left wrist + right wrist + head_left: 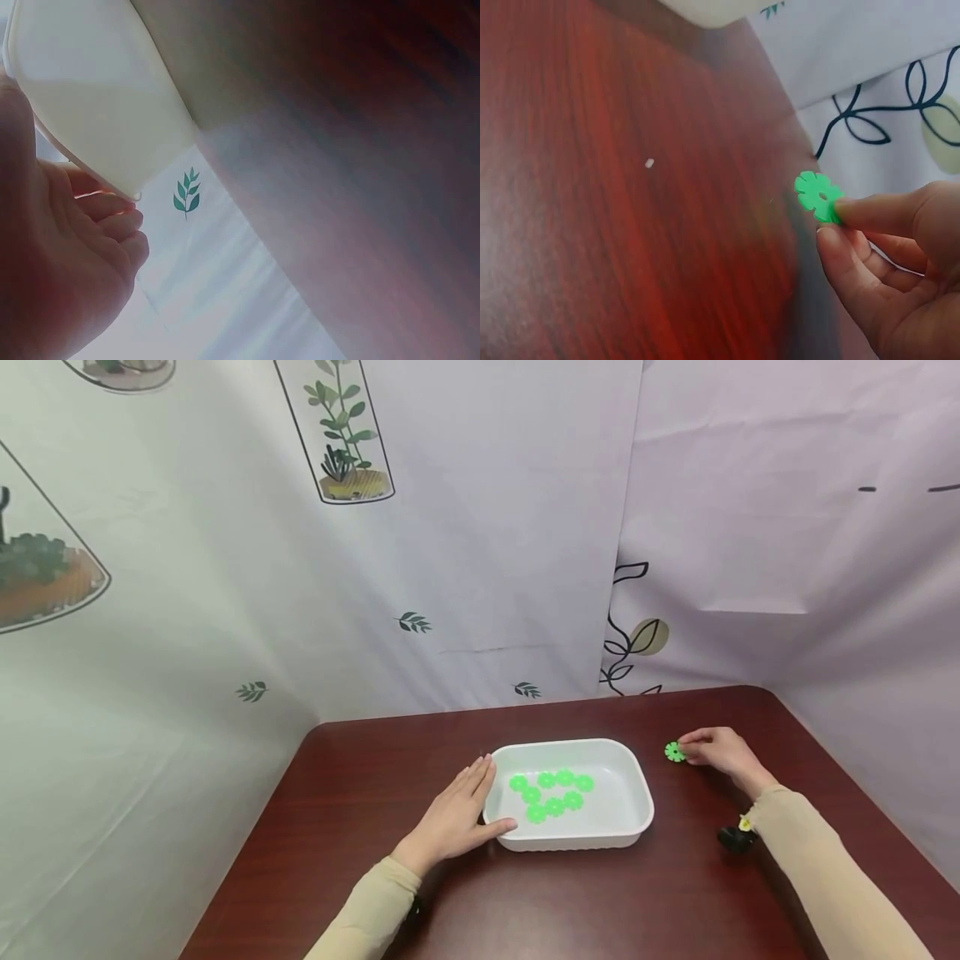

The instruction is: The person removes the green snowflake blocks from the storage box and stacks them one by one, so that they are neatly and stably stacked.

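Over the table (pixel 585 902), your right hand (pixel 725 752) pinches a disc (pixel 814 193); your left hand (pixel 452 820), straight-fingered, touches the tray (pixel 618 806).

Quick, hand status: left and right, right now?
Left hand: open, resting against the side of the white tray.
Right hand: closed, pinching one green flower-shaped disc.

dark reddish table (pixel 570 897), white speck (pixel 649 163) on it; pale cloth (pixel 510 535) behind, printed with leaf sprigs (pixel 413 623)
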`<state>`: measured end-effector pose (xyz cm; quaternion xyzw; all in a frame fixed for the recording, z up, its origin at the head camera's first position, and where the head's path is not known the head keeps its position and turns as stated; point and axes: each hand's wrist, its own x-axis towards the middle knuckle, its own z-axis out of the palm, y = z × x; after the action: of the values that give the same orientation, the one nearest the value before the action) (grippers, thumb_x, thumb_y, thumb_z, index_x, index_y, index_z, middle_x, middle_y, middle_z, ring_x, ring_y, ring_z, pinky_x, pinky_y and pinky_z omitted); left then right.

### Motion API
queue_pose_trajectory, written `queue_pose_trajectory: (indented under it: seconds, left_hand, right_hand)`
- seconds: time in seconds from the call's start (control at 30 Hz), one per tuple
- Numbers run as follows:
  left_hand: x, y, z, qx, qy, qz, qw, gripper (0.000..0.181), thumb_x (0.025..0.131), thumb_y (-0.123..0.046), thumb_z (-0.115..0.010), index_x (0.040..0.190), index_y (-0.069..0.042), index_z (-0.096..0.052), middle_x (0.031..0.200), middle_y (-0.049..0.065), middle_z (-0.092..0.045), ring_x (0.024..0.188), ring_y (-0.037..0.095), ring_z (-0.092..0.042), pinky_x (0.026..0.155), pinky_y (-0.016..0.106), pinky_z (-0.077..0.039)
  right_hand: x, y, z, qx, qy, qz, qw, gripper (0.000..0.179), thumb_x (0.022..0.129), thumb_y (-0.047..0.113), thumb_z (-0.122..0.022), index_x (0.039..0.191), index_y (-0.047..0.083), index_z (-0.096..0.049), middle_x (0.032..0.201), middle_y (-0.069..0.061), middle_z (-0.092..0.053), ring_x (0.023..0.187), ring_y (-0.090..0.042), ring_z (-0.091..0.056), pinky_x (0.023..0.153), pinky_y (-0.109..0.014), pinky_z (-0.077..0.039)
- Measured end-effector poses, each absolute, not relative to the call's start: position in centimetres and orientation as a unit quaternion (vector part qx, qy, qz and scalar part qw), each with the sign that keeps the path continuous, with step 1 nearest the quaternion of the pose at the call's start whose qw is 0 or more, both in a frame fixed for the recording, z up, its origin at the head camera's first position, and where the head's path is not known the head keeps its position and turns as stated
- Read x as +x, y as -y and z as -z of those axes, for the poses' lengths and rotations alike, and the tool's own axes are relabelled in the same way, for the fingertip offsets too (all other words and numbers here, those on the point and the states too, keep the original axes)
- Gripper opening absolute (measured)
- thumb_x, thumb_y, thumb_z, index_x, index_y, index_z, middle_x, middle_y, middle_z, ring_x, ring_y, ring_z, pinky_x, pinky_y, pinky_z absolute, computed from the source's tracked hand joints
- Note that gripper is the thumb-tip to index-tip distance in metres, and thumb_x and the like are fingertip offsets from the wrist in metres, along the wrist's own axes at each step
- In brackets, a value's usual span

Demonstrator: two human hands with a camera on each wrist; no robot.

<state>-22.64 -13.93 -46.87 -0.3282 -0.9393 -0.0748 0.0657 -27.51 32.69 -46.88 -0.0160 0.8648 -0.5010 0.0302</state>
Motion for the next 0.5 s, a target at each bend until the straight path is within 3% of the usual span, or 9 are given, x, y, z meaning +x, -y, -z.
queue_pose_trajectory:
  seconds: [0.23, 0.4, 0.5]
  left_hand:
    - [-22.64, 13.96, 46.74, -0.33, 0.938, 0.082, 0.067, 0.1, 0.095, -0.076, -0.039, 0.156, 0.002, -0.029, 0.164, 0.017, -0.024, 0.152, 0.026, -0.021, 0.121, 0.039, -0.021]
    - [-22.58, 14.0, 46.84, -0.334, 0.936, 0.086, 0.068, 0.1, 0.095, -0.075, -0.04, 0.156, 0.004, -0.029, 0.163, 0.02, -0.025, 0.152, 0.03, -0.023, 0.121, 0.041, -0.023]
    - [-22.56, 14.04, 46.88, -0.331, 0.938, 0.083, 0.063, 0.101, 0.095, -0.076, -0.039, 0.157, 0.003, -0.027, 0.164, 0.019, -0.024, 0.152, 0.028, -0.021, 0.121, 0.04, -0.021]
  right_hand:
    - [-27.74, -33.16, 47.68, 0.007, -0.864, 0.503, 0.023, 0.034, 0.097, 0.005, -0.063, 0.115, -0.023, -0.061, 0.098, -0.015, -0.072, 0.076, -0.008, -0.067, 0.068, -0.023, -0.057]
    - [-27.81, -32.92, 47.67, 0.018, -0.881, 0.472, -0.008, 0.032, 0.096, 0.006, -0.063, 0.111, -0.021, -0.065, 0.099, -0.022, -0.071, 0.074, -0.008, -0.068, 0.066, -0.024, -0.056]
    - [-27.86, -32.56, 47.49, 0.021, -0.904, 0.426, -0.03, 0.029, 0.094, 0.008, -0.064, 0.107, -0.017, -0.068, 0.091, -0.019, -0.073, 0.071, -0.01, -0.066, 0.065, -0.027, -0.053]
